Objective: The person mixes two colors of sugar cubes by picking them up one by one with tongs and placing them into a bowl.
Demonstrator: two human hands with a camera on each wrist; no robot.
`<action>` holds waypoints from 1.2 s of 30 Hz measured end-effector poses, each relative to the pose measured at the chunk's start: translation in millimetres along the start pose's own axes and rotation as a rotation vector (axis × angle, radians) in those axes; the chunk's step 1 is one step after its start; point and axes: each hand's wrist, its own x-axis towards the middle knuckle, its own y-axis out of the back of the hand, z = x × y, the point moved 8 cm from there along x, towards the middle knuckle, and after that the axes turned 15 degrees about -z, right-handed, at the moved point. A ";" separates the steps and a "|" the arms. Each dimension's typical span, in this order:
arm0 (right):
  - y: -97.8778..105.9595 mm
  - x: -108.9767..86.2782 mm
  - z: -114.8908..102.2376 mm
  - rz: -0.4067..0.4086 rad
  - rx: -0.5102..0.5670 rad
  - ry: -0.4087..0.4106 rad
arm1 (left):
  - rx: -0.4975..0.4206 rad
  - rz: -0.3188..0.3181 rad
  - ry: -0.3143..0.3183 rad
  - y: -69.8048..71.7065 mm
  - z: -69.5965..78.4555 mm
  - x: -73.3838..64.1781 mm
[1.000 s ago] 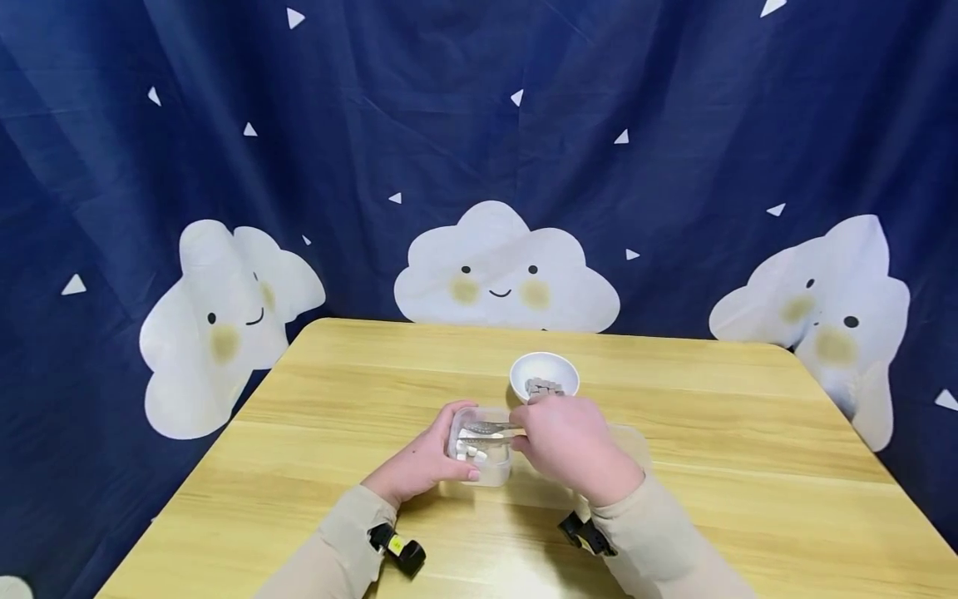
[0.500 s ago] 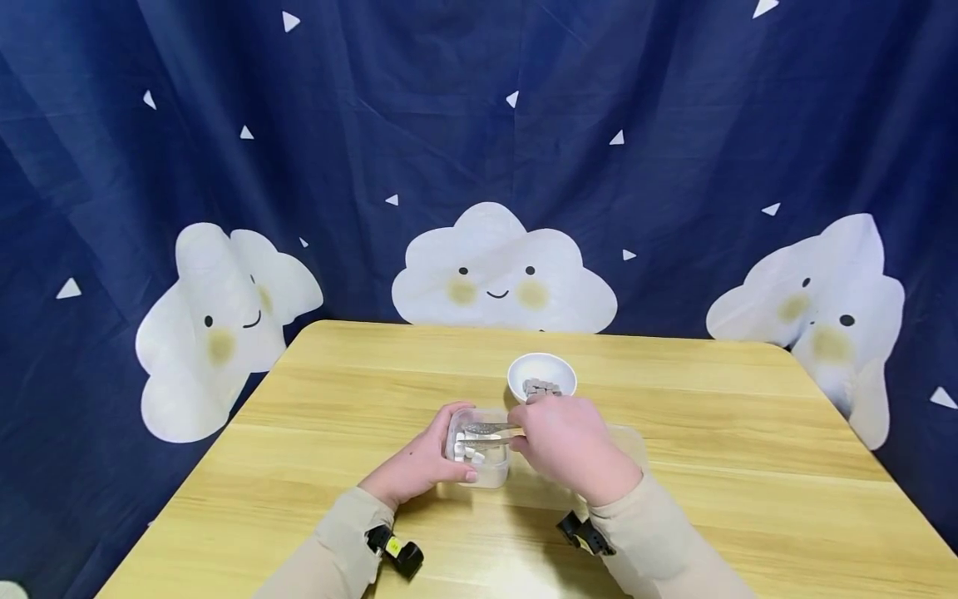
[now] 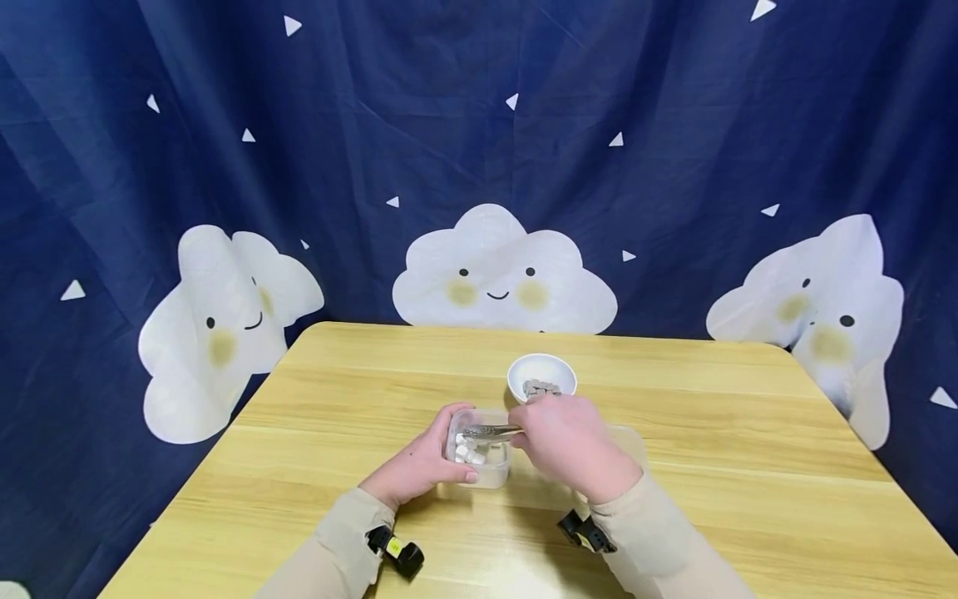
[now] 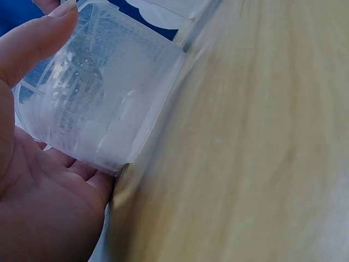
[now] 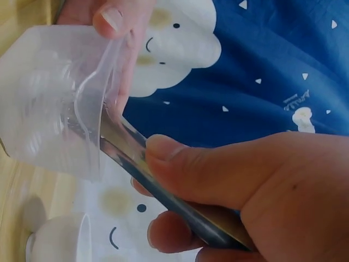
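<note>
A clear plastic container stands on the table, with several small white cubes inside. My left hand grips it from the left, thumb at the near side and fingers round the far side. In the left wrist view the container's wall looks cloudy. My right hand holds metal tongs between thumb and fingers. Their tips reach into the container, the two arms close together. Whether a cube is between the tips cannot be made out.
Just behind my right hand stands a white bowl with several grey-brown cubes. A clear flat lid-like piece lies partly under my right wrist. The wooden table ends at a dark blue curtain.
The tongs' arms, spread apart half a second ago, have come together inside the container. Both hands stay in nearly the same place.
</note>
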 end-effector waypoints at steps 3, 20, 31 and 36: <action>2.7 -1.1 1.0 0.014 -0.001 0.020 | 0.001 0.000 0.000 -0.4 0.5 0.0; 35.4 -20.9 34.5 0.174 0.089 0.074 | -0.025 0.017 0.028 0.2 -2.3 -0.1; 41.8 -30.3 76.6 0.200 0.142 -0.016 | -0.041 0.009 0.016 -0.2 -2.5 0.1; 36.3 -29.7 93.6 0.162 0.142 -0.074 | -0.046 0.000 -0.001 -0.7 -2.8 0.8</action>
